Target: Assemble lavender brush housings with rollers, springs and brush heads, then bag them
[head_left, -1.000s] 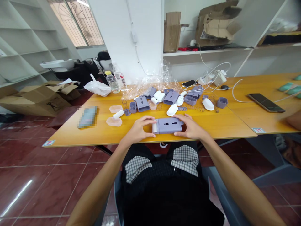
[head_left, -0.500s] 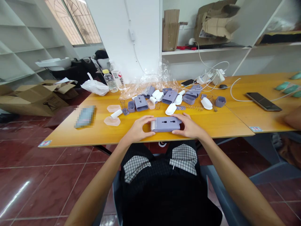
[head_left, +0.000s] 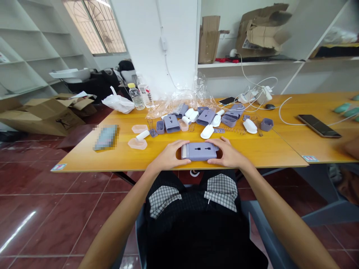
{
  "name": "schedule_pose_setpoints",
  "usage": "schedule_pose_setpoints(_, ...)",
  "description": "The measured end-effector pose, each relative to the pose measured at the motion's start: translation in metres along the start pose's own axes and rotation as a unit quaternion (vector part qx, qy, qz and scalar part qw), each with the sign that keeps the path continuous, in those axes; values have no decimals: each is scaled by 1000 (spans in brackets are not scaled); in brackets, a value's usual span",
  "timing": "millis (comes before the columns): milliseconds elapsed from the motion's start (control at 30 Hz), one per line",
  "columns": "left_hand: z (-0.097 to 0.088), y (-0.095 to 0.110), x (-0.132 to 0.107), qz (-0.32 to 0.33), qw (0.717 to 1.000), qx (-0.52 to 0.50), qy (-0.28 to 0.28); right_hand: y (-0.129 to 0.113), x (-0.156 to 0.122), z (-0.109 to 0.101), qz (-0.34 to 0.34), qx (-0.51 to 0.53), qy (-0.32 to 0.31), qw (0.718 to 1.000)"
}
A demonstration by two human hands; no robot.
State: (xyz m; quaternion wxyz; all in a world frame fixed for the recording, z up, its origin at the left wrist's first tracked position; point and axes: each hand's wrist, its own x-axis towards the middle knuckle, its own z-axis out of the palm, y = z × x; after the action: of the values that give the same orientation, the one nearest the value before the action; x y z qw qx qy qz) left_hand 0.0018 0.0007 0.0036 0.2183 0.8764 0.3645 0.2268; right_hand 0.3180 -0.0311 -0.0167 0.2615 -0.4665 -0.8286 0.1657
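Near the table's front edge lies a lavender plastic housing (head_left: pixel 202 152) with two dark slots in its upper face. My left hand (head_left: pixel 169 156) is curled around its left end, where a whitish translucent part (head_left: pixel 184 152) shows. The right end sits between the thumb and fingers of my right hand (head_left: pixel 229 154). Beyond my hands are loose parts: another slotted housing (head_left: pixel 171 123), a white oval cap (head_left: pixel 207 131), a white cylinder (head_left: pixel 142 135), a translucent pinkish cover (head_left: pixel 137 144), a small lavender cup (head_left: pixel 266 124) and several coil springs (head_left: pixel 232 130).
Crumpled clear plastic film (head_left: pixel 179 101), a yellow-capped bottle (head_left: pixel 136 98) and a white bag (head_left: pixel 118 102) stand along the back. A pixelated packet (head_left: pixel 106 137) lies left. Cables with a charger (head_left: pixel 263 95) and a phone (head_left: pixel 319 125) are right, near another person's blurred hand (head_left: pixel 350 144).
The view has shifted slightly, so everything sits a little farther right in it. Both hands keep their hold on the housing, which seems turned very little, if at all.
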Motion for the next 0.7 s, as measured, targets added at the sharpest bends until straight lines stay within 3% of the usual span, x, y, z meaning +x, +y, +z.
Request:
schedule_pose_setpoints(300,3,-2,-1,-2,1000,19,20,-3,1,1,27,-16,-1,1000)
schedule_pose_setpoints(500,4,5,-1,-1,999,23,25,-2,2,2,6,-32,-6,999)
schedule_pose_setpoints(700,1,-1,-4,8,1000,23,-11,-3,3,6,20,-55,1,998)
